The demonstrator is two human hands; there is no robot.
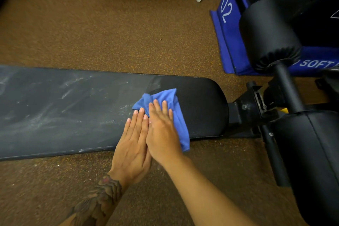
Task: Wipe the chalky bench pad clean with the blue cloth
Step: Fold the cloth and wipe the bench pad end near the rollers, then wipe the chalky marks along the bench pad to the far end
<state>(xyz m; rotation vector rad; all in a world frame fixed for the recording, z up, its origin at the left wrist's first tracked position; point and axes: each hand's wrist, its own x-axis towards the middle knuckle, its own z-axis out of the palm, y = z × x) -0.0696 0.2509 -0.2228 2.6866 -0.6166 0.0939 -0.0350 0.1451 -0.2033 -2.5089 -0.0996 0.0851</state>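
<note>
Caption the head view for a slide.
Right hand flat on the blue cloth, left hand beside it, wiping a chalk-streaked bench pad.

Our left hand (132, 145) and right hand (161, 134) have short nails. A dark scale-patterned tattoo (107, 188) covers our left forearm (88, 211).

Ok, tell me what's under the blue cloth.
The blue cloth lies on the bench pad, near its clean dark end, pressed by the right hand. Whether chalk remains beneath is hidden.
</note>
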